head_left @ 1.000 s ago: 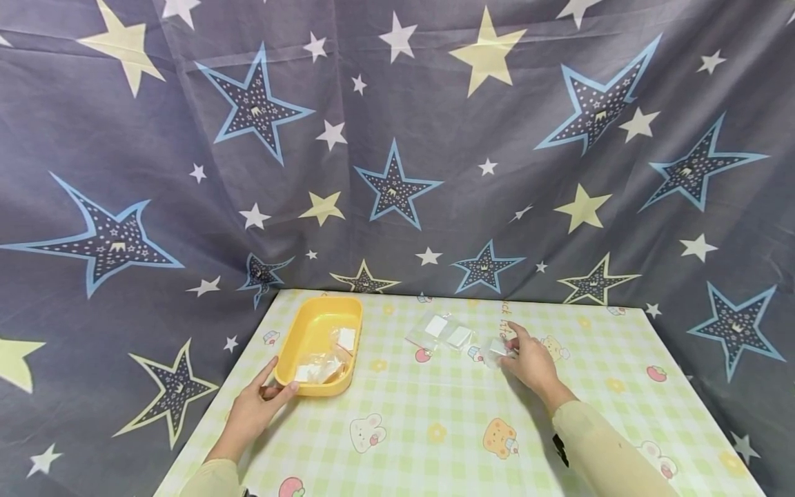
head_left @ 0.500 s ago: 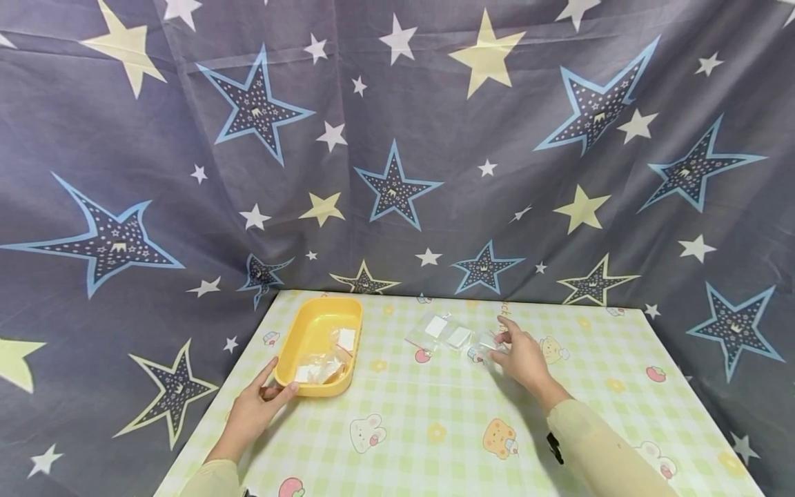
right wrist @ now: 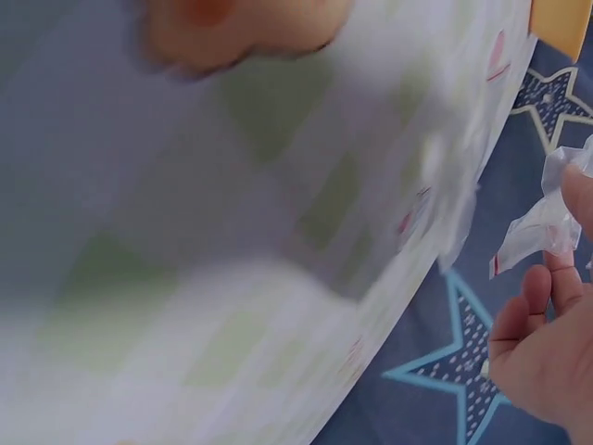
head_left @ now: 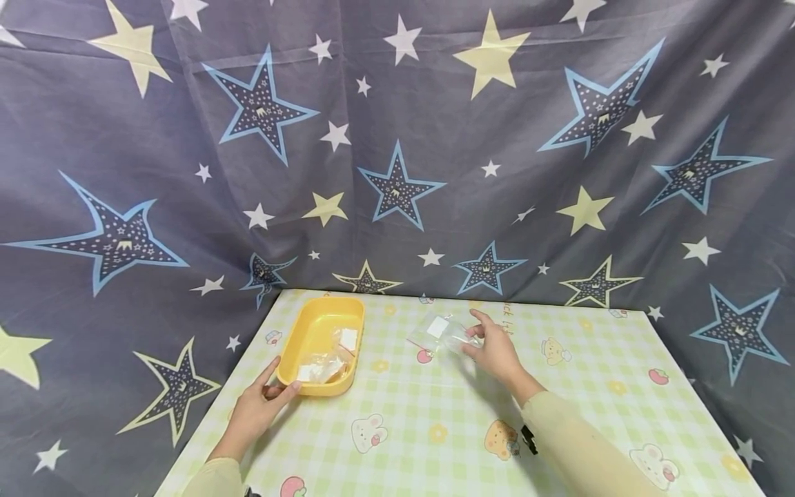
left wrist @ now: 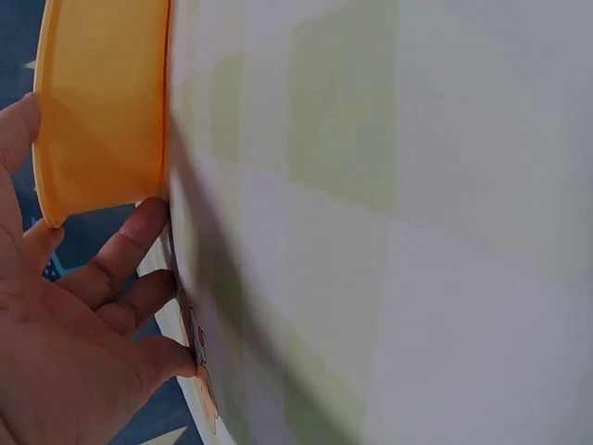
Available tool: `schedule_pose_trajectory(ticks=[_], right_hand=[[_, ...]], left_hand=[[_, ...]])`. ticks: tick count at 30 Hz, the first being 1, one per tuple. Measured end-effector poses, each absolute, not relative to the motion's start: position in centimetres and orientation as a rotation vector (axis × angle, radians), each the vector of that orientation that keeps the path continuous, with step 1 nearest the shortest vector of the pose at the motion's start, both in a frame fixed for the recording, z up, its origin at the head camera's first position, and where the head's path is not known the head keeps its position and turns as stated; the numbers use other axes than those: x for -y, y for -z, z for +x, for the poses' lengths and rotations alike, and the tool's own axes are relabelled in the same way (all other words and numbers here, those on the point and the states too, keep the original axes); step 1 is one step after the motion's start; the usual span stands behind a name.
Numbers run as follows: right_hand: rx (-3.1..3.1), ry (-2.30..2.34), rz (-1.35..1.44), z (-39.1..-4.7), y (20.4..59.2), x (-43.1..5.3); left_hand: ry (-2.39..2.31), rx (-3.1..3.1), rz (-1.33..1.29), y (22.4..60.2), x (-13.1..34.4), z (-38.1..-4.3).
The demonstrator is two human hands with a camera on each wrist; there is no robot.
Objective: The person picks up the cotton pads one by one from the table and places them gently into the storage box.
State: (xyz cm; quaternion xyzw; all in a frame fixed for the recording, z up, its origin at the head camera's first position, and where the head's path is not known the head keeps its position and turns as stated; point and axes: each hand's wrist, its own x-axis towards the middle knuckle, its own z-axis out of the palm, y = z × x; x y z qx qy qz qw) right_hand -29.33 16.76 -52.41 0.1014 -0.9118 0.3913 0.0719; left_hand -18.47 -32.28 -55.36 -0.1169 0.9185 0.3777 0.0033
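Note:
At the table's left stands a yellow plastic tray (head_left: 319, 321) with several clear zip bags (head_left: 323, 369) holding white pieces. My left hand (head_left: 256, 407) holds its near left corner, thumb at the near rim and fingers along the side; in the left wrist view those fingers (left wrist: 116, 269) reach below the rim. Right of the tray, my right hand (head_left: 499, 353) pinches a crinkled clear zip bag (right wrist: 536, 230) with a red strip. Just left of it, another clear zip bag (head_left: 437, 326) with a white piece lies on the table. Whether the pinched bag covers a further one, I cannot tell.
A pale green checked cloth (head_left: 410, 421) with cartoon animals and fruit covers the table. Behind the table's far edge hangs a dark curtain (head_left: 397, 103) with stars.
My right hand has moved left with the pinched bag, over where the middle bag lay; that bag's white piece no longer shows. My left hand and the tray stay put.

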Motion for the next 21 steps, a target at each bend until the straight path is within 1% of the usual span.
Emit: schedule_pose_trajectory(ticks=[6,13,21], right_hand=[[2.721,-1.21,0.352,-29.8,51.8,-14.1],[2.716,-1.223,0.413,-29.9,51.0,-11.2],[2.736,-1.245,0.539,-29.7,49.3,-6.5]], left_hand=[[-1.132,-2.932,-0.325,55.6,32.3,-18.5],[-1.265,-2.883,-0.3,55.6,32.3,-18.4],[-1.323,-2.815,-0.365,55.4,32.5,-18.6]])
